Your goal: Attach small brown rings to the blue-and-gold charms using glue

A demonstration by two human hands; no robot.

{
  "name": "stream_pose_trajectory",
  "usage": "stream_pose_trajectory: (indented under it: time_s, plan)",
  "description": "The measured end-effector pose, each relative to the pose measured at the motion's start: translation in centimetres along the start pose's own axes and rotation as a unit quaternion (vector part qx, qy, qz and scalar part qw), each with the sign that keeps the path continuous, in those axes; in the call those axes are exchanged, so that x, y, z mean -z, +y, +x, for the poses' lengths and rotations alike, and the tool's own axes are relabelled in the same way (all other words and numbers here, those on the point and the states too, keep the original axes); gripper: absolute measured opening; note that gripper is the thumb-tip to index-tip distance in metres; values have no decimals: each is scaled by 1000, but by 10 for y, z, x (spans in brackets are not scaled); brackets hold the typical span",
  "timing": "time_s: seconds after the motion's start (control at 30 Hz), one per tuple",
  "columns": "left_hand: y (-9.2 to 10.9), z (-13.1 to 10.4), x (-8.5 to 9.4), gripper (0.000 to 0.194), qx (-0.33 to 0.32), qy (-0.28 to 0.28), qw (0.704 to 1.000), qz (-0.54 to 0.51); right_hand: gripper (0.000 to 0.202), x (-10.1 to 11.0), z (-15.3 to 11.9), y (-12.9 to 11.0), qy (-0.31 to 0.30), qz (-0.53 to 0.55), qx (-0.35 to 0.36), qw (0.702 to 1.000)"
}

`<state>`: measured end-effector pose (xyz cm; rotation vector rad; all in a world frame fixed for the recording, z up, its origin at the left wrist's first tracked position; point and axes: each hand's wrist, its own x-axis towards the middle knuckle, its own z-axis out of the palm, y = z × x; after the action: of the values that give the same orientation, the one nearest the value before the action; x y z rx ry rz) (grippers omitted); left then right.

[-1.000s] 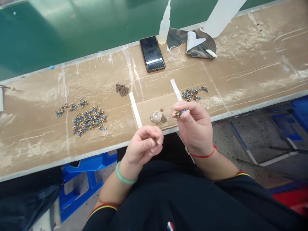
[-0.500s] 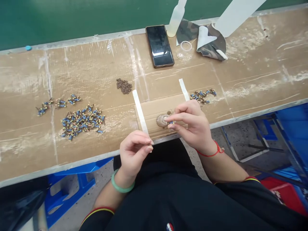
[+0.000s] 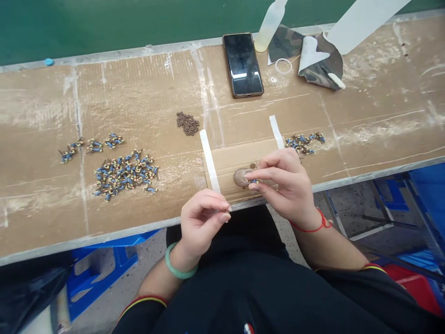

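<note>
My right hand [image 3: 290, 185] pinches a small blue and yellow figurine [image 3: 255, 181] between thumb and fingers, mostly covered by the fingertips. It is at the right rim of a small round dish [image 3: 239, 178] on a cardboard piece [image 3: 227, 157]. Near the table's front edge, my left hand [image 3: 203, 220] has thumb and forefinger pinched together; whatever is between them is too small to make out. Left of the hands lies a large heap of similar figurines [image 3: 127, 175]. A smaller group of figurines [image 3: 302, 143] lies beyond my right hand.
Small brown rings [image 3: 187, 124] form a pile behind the cardboard, which has white tape strips [image 3: 210, 160] at its sides. Farther back are a phone [image 3: 243, 65], a plastic bottle [image 3: 270, 25], a clear ring [image 3: 283, 66] and camouflage fabric [image 3: 321, 62]. A blue stool [image 3: 114, 269] stands below the table.
The view has shifted, so the table and everything on it appear farther right. Both hands keep nearly the same pose, the right still at the dish with the figurine.
</note>
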<state>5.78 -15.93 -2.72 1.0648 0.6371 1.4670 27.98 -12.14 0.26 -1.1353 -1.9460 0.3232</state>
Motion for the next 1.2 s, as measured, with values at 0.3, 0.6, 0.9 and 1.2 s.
stream_pose_trajectory:
  time_s: [0.3, 0.6, 0.9, 1.2]
  plan:
    - [1, 1, -2, 9, -5, 3, 1000, 9, 11, -3, -1, 0, 17, -18, 19, 1000]
    - [-1, 0, -2, 12, -8, 13, 1000, 12, 8, -2, -3, -2, 25, -27, 24, 999]
    - [2, 5, -11, 7, -20, 48, 997, 60, 10, 3, -7, -10, 83, 18, -26, 996]
    - [7, 17, -49, 8, -95, 29, 988, 115, 20, -16, -4, -57, 122, 460, -248, 844]
